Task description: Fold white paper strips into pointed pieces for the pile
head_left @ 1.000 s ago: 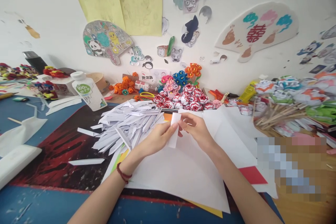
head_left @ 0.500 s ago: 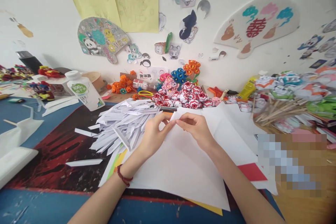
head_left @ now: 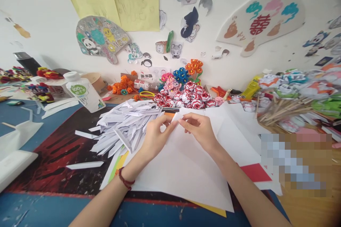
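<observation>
A small folded white paper piece point(head_left: 176, 117) is pinched between my two hands, above large white sheets point(head_left: 183, 170). My left hand point(head_left: 159, 133) grips it from the left with thumb and fingers closed. From the right, my right hand point(head_left: 198, 127) presses thumb and forefinger on the same piece; its other fingers are curled. A big heap of folded white paper strips point(head_left: 125, 124) lies just left of my left hand. One loose strip point(head_left: 85, 165) rests apart on the dark red and black mat point(head_left: 61, 149).
Behind my hands are red-and-white paper flowers point(head_left: 190, 95) and orange flowers point(head_left: 124, 86). A white glue bottle point(head_left: 84, 92) stands back left. Wooden sticks point(head_left: 285, 110) and wrapped flowers point(head_left: 290, 78) lie at the right. A red sheet point(head_left: 255, 172) is beside my right forearm.
The folded paper piece looks narrower and more upright between my fingers. My right fingers have shifted slightly around it. The view has moved a little.
</observation>
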Motion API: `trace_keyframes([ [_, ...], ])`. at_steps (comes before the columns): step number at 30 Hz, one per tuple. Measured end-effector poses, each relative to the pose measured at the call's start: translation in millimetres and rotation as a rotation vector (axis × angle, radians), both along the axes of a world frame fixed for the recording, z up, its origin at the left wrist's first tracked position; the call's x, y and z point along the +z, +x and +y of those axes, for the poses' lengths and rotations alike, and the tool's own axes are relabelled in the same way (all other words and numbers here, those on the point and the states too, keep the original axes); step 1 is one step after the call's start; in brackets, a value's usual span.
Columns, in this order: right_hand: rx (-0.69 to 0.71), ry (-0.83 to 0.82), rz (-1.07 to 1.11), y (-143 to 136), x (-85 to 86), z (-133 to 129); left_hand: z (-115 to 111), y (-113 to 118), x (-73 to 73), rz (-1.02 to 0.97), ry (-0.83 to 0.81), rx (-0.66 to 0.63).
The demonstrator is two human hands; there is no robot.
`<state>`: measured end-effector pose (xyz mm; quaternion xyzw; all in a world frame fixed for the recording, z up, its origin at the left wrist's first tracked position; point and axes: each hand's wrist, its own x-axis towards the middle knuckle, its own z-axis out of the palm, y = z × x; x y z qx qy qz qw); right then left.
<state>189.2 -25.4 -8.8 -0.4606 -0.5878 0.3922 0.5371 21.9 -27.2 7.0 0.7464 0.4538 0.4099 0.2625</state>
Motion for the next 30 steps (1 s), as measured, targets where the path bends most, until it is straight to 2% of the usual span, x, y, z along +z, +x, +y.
trace_keyframes([
  [23,0.046,-0.033,0.017,0.0,5.5,-3.6,-0.9,-0.2,-1.5,0.011,0.027,0.026],
  [30,0.055,-0.027,0.018,1.0,4.9,-4.3,-1.8,0.7,-1.0,0.039,0.035,-0.003],
])
